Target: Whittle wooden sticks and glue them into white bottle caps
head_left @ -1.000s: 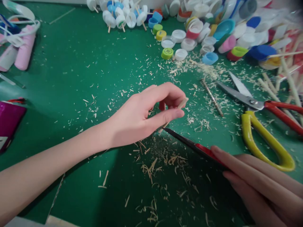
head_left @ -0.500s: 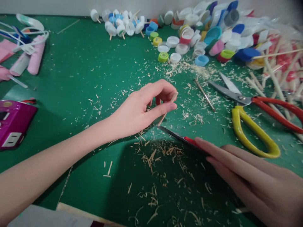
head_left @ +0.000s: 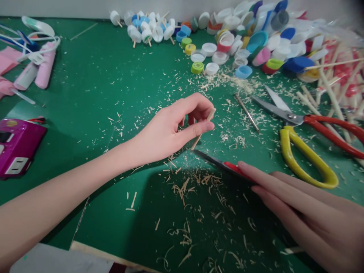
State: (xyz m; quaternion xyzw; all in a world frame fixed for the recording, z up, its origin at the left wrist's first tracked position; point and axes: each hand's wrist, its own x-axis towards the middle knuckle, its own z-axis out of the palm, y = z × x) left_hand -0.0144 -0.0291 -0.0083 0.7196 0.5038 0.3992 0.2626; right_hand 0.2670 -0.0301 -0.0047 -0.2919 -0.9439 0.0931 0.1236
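Mid-table, my left hand (head_left: 176,125) pinches a thin wooden stick (head_left: 196,141) between thumb and fingers. The stick slants, its lower end close to the green tabletop (head_left: 93,76). My right hand (head_left: 309,216), at the lower right, is closed around a utility knife (head_left: 212,159) with a red and black handle. Its dark blade tip meets or nearly meets the stick's lower end; I cannot tell whether they touch. Curled wood shavings (head_left: 182,189) lie scattered beneath and around both hands.
Scissors (head_left: 288,117) with red and yellow handles lie open at the right, beside a thin metal rod (head_left: 247,112). Plastic bottle caps (head_left: 209,49) crowd the back, some pierced by sticks. On the left are a purple power socket box (head_left: 21,148) and a pink glue gun (head_left: 45,66).
The whole view has shifted slightly. The knife tip sits a touch farther from the stick's lower end; both hands keep their holds.
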